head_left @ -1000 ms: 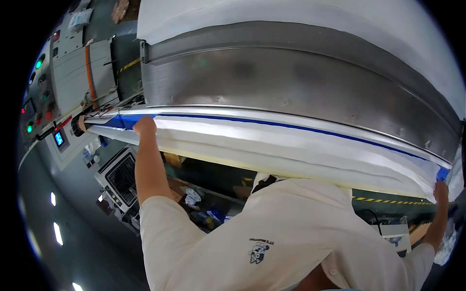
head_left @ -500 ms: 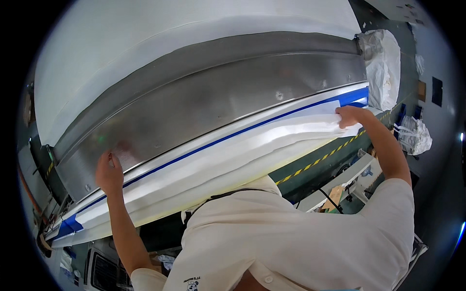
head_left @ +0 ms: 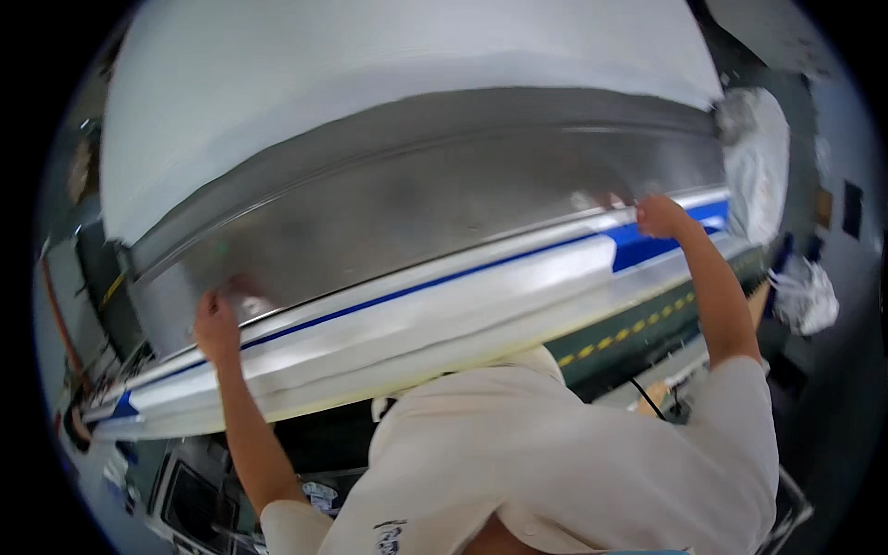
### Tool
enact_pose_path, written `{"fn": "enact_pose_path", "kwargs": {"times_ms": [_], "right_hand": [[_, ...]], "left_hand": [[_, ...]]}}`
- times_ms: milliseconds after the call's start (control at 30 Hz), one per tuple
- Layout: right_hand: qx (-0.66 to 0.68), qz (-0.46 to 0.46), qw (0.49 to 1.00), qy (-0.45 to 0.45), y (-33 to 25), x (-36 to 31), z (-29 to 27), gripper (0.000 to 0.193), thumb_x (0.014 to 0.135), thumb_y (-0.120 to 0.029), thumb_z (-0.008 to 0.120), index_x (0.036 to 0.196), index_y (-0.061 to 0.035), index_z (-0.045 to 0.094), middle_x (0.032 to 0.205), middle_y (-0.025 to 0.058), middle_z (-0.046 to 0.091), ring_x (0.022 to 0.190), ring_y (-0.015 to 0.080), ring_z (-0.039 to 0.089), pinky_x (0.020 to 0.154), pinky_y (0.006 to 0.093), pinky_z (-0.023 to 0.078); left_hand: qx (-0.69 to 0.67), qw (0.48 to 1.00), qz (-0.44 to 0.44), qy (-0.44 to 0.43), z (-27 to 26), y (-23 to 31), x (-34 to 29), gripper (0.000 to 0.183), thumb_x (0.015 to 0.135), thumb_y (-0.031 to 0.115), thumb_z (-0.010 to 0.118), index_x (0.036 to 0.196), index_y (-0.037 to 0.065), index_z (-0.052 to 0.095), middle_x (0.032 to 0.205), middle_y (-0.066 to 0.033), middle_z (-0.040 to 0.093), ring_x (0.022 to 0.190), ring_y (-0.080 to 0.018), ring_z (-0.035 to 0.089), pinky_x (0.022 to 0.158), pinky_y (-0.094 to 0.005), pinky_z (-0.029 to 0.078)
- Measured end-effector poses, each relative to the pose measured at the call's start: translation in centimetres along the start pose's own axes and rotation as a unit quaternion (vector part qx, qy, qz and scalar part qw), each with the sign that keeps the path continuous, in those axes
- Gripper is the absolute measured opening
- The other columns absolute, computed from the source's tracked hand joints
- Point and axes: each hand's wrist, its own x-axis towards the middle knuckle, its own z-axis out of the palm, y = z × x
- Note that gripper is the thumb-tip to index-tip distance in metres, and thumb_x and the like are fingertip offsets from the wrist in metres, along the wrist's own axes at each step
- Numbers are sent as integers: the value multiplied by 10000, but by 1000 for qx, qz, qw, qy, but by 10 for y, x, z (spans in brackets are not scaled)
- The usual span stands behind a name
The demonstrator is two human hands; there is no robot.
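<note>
A wide grey metal plate [head_left: 398,208] stretches across in front of me, with a white edge strip and a thin blue line [head_left: 416,286] along its near side. A white sheet [head_left: 416,301] lies along that line, and blue surface [head_left: 638,251] shows beyond its right end. My left hand [head_left: 217,326] is closed, fingers curled together at the plate's near left edge. Over the right part of that edge my right hand [head_left: 662,218] is closed too, its fingertips near the blue line. What either hand pinches, if anything, is too small and blurred to make out.
A large white sheet [head_left: 398,55] covers the far side beyond the plate. White plastic wrapping [head_left: 757,166] hangs at the right end, and a white bag [head_left: 803,296] rests further right. Yellow and black tape [head_left: 629,331] marks the green floor. Equipment [head_left: 190,499] stands lower left.
My right hand has let go of the white sheet's right end and moved up to the plate's edge. More blue surface now shows there. My left hand stays near the left edge; the view has shifted.
</note>
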Motion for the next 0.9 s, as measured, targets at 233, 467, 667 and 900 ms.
{"fn": "enact_pose_path", "kwargs": {"times_ms": [233,467,667,900], "right_hand": [[188,-61,978,67,-166,54,-98,162,729,-216,613,721,-54,613,715,133,617,679,317,588,608,394,455],[151,-239,945,166,-396,114,-242,224,843,-278,538,826,-64,601,734,128,617,700,313,580,635,411,445],[159,-394,866,266,-579,189,-323,167,810,-214,537,811,-58,597,715,100,613,663,264,565,625,371,452],[170,-438,829,302,-702,260,-378,174,748,-238,569,817,-97,643,807,94,654,773,279,616,713,379,492]], "left_hand": [[5,964,151,218,13,-23,59,292,815,181,579,1095,96,576,1099,-154,577,996,-344,551,839,-430,455],[-4,940,164,300,19,-10,96,281,847,189,538,1095,58,558,1152,-133,546,1077,-323,502,915,-442,391],[-79,943,156,283,26,-6,99,298,860,187,511,1123,51,544,1182,-117,532,1137,-322,469,967,-441,347],[-112,952,135,249,26,-7,105,302,852,179,519,1121,44,541,1185,-118,522,1147,-323,460,969,-458,340]]}}
